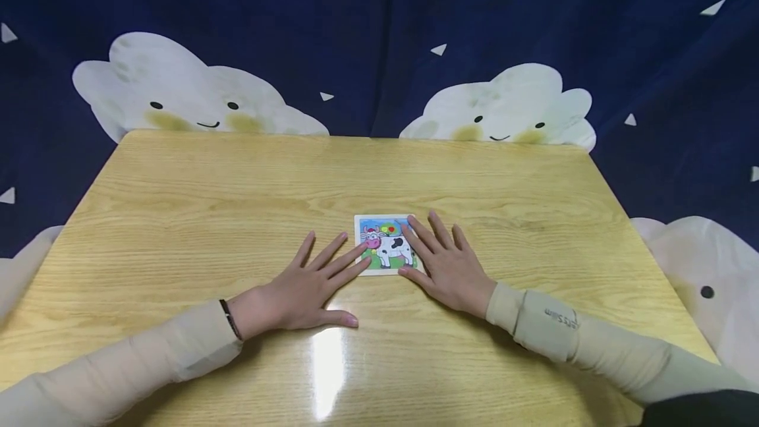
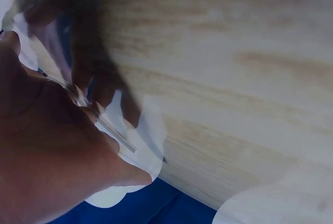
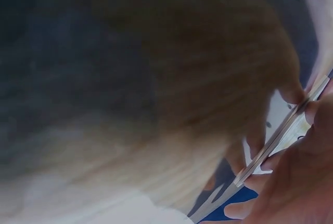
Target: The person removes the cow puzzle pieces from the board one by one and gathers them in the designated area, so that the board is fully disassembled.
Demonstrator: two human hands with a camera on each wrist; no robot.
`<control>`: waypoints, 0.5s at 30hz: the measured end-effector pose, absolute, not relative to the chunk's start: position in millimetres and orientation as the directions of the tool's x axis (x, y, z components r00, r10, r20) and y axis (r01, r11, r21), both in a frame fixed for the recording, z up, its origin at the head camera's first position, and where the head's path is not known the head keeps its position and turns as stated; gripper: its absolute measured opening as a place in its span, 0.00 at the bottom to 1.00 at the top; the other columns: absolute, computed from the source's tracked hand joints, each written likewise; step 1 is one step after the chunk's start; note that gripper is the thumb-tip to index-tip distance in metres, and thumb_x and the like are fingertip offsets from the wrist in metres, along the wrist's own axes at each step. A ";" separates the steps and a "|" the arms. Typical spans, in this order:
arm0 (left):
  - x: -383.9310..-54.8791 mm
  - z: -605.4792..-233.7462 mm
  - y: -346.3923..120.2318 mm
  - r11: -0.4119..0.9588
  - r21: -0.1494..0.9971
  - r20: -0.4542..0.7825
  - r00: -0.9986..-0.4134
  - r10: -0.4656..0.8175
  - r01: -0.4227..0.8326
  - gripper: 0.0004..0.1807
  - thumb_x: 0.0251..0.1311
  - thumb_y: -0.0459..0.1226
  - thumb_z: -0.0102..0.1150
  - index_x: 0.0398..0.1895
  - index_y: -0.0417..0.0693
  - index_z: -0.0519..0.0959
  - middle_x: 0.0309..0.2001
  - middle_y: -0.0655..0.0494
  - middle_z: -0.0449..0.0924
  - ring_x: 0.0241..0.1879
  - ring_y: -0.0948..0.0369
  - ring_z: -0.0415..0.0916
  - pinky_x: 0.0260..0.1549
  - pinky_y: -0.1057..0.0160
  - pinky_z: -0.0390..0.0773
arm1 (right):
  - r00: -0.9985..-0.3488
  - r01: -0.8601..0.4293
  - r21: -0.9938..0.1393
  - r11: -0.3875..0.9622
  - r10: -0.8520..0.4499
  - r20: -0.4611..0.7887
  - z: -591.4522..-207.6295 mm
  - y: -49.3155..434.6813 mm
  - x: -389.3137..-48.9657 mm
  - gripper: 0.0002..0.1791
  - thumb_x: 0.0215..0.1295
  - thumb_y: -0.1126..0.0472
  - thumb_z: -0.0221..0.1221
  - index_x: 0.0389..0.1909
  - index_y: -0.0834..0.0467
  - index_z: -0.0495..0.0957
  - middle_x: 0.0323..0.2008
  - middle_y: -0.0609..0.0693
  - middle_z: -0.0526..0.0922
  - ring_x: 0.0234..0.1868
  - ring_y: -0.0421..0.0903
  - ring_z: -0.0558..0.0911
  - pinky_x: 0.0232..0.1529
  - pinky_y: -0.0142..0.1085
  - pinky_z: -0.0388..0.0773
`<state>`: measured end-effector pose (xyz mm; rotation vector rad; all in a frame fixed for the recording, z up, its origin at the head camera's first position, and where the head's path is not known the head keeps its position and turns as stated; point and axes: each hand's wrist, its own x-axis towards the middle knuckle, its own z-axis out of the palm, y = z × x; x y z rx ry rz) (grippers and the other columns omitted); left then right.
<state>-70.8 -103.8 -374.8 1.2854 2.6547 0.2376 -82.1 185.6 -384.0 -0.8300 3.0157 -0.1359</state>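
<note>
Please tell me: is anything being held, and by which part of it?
Nothing is gripped: the outspread left hand and right hand only touch opposite sides of the cow picture.

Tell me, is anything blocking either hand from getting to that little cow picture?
Nothing visible is in the way. The left hand has fingertips over the left side of the cow picture board, and the right hand has fingertips over its right side.

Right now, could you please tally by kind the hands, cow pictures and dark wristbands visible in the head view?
Hands: 2 (left hand, right hand)
Cow picture: 1
Dark wristband: 1
Total: 4
</note>
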 end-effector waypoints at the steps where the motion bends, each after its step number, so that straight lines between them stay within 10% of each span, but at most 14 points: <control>1: -70.2 -375.2 -103.3 0.612 0.223 -0.095 -0.608 0.788 0.759 0.49 0.62 0.68 0.45 0.79 0.53 0.48 0.79 0.55 0.38 0.76 0.45 0.32 0.65 0.30 0.34 | -0.859 -0.511 -0.090 0.855 -0.512 0.010 -383.8 186.6 -81.0 0.41 0.71 0.36 0.48 0.77 0.53 0.53 0.77 0.50 0.51 0.77 0.58 0.45 0.69 0.63 0.47; 15: -55.5 -376.6 -111.4 0.608 0.209 -0.081 -0.606 0.791 0.766 0.48 0.63 0.67 0.45 0.79 0.53 0.48 0.79 0.54 0.39 0.76 0.46 0.33 0.66 0.31 0.37 | -0.849 -0.521 -0.143 0.842 -0.529 -0.020 -382.1 185.2 -67.5 0.41 0.72 0.35 0.47 0.78 0.51 0.50 0.78 0.49 0.48 0.77 0.57 0.43 0.69 0.63 0.46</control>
